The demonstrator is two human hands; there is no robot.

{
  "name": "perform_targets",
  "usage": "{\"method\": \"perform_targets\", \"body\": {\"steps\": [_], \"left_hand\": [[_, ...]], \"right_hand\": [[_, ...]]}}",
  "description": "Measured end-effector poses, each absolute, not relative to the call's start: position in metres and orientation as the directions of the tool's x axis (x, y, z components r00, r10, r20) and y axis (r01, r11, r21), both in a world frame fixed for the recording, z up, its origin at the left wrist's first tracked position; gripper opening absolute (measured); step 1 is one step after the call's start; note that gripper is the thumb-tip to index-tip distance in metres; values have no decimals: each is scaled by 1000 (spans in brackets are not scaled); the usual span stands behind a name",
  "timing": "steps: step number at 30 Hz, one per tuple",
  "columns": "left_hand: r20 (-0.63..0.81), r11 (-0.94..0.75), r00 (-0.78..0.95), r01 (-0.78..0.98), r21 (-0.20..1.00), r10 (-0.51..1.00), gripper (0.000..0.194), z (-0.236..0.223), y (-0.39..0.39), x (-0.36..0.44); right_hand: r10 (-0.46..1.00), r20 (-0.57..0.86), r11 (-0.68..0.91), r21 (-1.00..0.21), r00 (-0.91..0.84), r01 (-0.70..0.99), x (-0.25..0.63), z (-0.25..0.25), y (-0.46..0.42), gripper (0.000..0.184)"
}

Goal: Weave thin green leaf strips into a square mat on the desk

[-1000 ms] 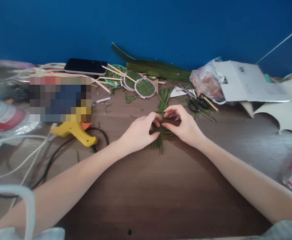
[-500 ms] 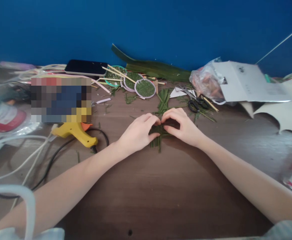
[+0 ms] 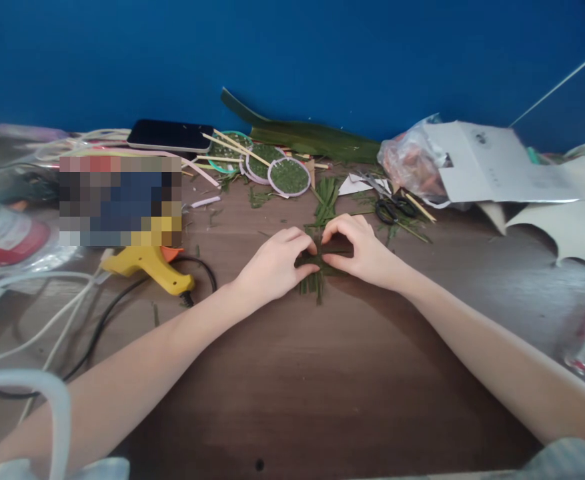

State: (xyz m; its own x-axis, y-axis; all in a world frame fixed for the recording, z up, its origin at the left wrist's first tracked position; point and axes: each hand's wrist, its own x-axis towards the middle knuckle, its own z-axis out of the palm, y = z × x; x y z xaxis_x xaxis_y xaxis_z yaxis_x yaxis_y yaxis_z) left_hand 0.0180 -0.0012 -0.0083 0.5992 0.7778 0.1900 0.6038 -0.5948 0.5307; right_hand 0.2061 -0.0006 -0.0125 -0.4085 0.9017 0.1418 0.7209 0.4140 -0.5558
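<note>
Green leaf strips (image 3: pixel 312 287) lie crossed on the brown table, in what looks like a small woven piece, between my two hands. My left hand (image 3: pixel 277 263) curls at its left side, thumb and fingertips on the strips. From the right, my right hand (image 3: pixel 362 250) bends in a C shape, its thumb and fingertips on the strips near the middle, close to the left fingertips. Parts of the strips are hidden under the fingers. More strip ends (image 3: pixel 327 200) fan out beyond my hands.
A yellow glue gun (image 3: pixel 149 267) with cables lies left. Behind are a phone (image 3: pixel 171 136), wooden sticks (image 3: pixel 237 147), round green-filled rings (image 3: pixel 289 176) and a long leaf (image 3: pixel 317 139). Black-handled scissors (image 3: pixel 395 209), a plastic bag (image 3: pixel 412 160) and white card (image 3: pixel 502 167) lie right.
My right thumb and fingertips have spread slightly apart and shifted a little at the strips. My left hand stays nearly in place. The whole view has shifted slightly.
</note>
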Motion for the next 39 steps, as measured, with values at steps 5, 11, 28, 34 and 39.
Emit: {"method": "perform_targets", "body": {"steps": [5,11,28,34,39], "left_hand": [[189,-590,597,598,543,779,15,-9,-1,18],[178,-574,589,600,557,788,15,-10,0,18],[163,-562,588,598,571,792,16,-9,0,18],[161,-566,601,581,585,783,14,-8,1,17],[136,-555,614,569,607,778,14,-6,2,17]], "right_hand": [[900,154,422,-542,-408,727,206,-13,-1,13],[892,135,432,-536,-432,725,206,-11,-1,10],[889,110,423,-565,-444,708,207,-8,-1,7],[881,75,429,-546,-468,719,208,-6,-1,13],[880,60,427,-536,-472,728,207,-5,-2,15]]}}
